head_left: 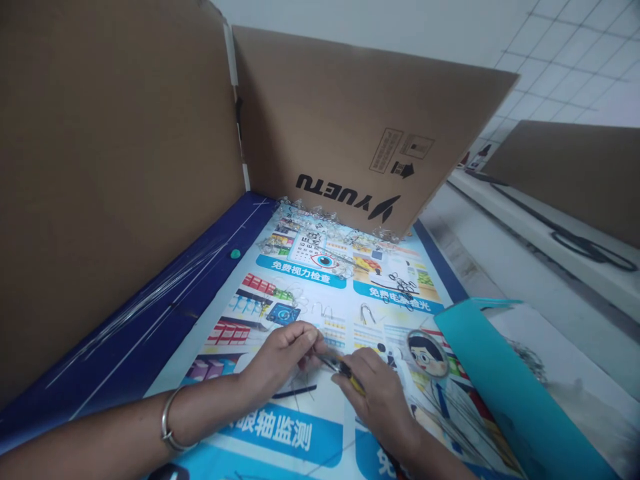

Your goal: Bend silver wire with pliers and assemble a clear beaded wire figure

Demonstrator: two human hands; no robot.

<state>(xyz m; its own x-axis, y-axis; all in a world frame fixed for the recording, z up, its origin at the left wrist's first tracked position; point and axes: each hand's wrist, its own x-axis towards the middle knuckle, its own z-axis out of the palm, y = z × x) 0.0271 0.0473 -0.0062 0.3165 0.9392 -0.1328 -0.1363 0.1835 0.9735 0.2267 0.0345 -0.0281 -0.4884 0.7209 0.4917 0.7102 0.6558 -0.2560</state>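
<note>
My left hand [296, 345], with a metal bangle on the wrist, is closed in a pinch of thumb and fingers. Between the fingertips is what looks like a thin piece of wire, mostly hidden. My right hand [377, 390] is wrapped round a pair of pliers [334, 363] with yellow on the handle. The jaws point left and reach the left fingertips. Just beyond the hands lie bent wire pieces [367, 313] on the printed poster sheet [327, 400]. Dark wire loops [400, 283] rest farther off.
Tall cardboard panels [350, 120] stand at the back and left. Long straight wires [165, 283] and a green cap [235, 254] lie on the blue strip. Clear curled pieces [320, 212] line the back panel. A turquoise-edged box [480, 353] stands at the right.
</note>
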